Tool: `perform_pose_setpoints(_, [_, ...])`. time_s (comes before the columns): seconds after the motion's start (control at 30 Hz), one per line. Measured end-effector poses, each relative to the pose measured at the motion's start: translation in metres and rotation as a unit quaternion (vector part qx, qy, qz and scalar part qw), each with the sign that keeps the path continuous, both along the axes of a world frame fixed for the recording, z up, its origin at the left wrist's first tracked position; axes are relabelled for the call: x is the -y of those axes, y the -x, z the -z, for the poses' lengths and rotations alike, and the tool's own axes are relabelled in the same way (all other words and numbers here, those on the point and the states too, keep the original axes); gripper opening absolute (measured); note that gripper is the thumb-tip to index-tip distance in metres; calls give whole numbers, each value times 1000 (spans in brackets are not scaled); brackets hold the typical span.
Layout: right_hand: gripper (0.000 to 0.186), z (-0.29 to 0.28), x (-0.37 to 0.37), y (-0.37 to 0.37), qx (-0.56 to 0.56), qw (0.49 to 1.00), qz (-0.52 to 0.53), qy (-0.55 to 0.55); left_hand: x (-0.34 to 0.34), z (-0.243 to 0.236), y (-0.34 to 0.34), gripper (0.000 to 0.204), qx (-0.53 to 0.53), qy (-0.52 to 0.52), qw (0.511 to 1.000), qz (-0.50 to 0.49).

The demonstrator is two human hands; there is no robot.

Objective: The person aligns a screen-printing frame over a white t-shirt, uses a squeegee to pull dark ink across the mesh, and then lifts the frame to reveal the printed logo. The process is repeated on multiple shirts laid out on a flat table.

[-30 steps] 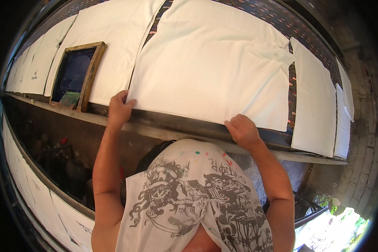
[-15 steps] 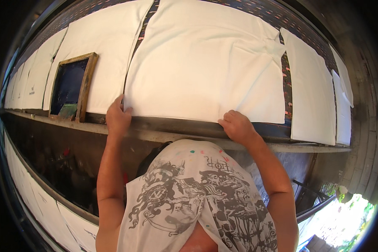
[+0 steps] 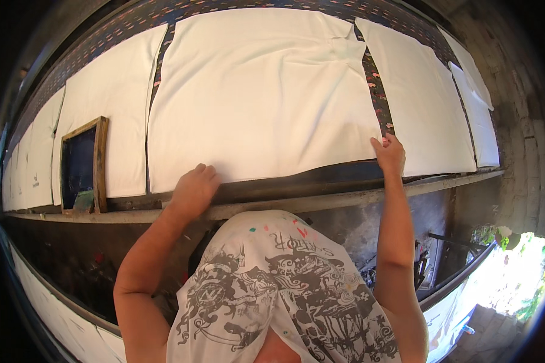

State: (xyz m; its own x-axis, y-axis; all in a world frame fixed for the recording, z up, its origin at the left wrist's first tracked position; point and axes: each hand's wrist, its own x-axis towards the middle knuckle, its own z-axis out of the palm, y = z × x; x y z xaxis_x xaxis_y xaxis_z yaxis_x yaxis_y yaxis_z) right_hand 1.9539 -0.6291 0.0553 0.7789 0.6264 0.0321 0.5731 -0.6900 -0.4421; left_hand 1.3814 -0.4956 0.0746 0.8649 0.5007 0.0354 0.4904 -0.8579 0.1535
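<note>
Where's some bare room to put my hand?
The patterned strip between the big middle cloth and the cloth to its right is bare but narrow, with the right hand at its near end. More patterned surface shows beyond the cloths' far edges. It's crowded at left, where the wooden frame covers part of another cloth.

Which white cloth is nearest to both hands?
The wide middle cloth: left hand at its front edge, right hand at its front right corner. Its left neighbour and right neighbour each have one hand near.
</note>
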Motion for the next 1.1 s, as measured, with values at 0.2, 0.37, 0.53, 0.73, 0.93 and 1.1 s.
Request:
perform_pose_setpoints(0.2, [54, 6, -22, -2, -296, 940, -15, -166, 2, -8, -9, 42, -54, -15, 998, 15])
perform_pose_setpoints(0.37, [73, -29, -23, 21, -453, 829, -45, -325, 8, -7, -9, 59, -61, -36, 997, 24])
perform_pose_setpoints(0.53, [56, -34, 38, -7, -309, 891, -107, -315, 3, -2, -3, 53, -23, -28, 999, 37])
perform_pose_setpoints(0.73, [35, -3, 56, -12, -160, 974, -143, -74, -3, 8, 2, 48, -13, -27, 998, 57])
perform_pose_setpoints(0.93, [33, -11, 55, -7, -121, 983, -116, -80, -4, 8, 5, 51, 12, -44, 995, 85])
perform_pose_setpoints(1.1, [31, -5, 57, 3, 129, 971, -196, -54, -5, 2, 5, 41, -49, 7, 997, 60])
